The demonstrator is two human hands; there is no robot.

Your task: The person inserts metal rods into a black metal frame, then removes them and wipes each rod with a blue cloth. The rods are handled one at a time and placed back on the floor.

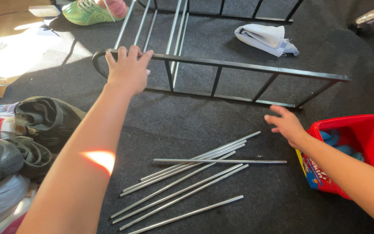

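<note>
My left hand [128, 69] grips the top bar of a black metal rack frame [256, 67] that stands upright on the dark carpet, near the frame's rounded left end. Several silver rods [172, 30] run from this frame back to a second black frame [239, 17] farther away. My right hand [285, 123] hovers open above the carpet, fingers apart, just in front of the frame's lower bar and holding nothing. Several loose silver metal rods [187, 180] lie on the carpet between my arms.
A red plastic box [369, 134] with blue contents sits at the right by my forearm. A crumpled white cloth [265, 38] lies beyond the frame. Shoes and bags [35, 125] are piled at the left. A green shoe [85, 12] is at the top left.
</note>
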